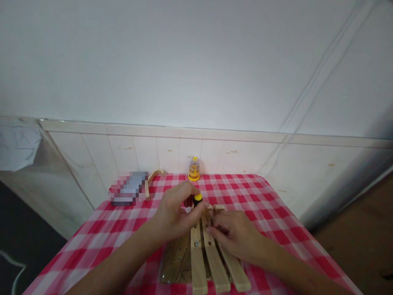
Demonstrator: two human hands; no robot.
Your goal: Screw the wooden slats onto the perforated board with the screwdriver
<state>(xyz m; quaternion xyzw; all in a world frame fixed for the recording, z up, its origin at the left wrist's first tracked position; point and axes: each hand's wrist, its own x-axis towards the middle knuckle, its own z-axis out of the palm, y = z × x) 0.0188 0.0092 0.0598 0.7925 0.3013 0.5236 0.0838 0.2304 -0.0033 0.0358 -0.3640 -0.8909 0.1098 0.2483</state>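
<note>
My left hand [179, 207] is closed around a screwdriver with a yellow-and-black handle [198, 198], held upright over the far end of some wooden slats. Three pale wooden slats [199, 262] fan out towards me, with holes and a metal screw showing in them. Curled round the far part of the slats, my right hand [233, 229] has its thumb and fingers against the wood. The screwdriver's tip is hidden behind my left hand. Beneath the slats lies a brown, glossy board [176, 262].
A red-and-white checked cloth [239, 186] covers the table. At the back stands a clear, yellow-based screwdriver-bit holder [194, 169]. A curved wooden piece [152, 180] and a pixelated phone-like object [130, 188] lie back left. A white wall [172, 151] borders the far edge.
</note>
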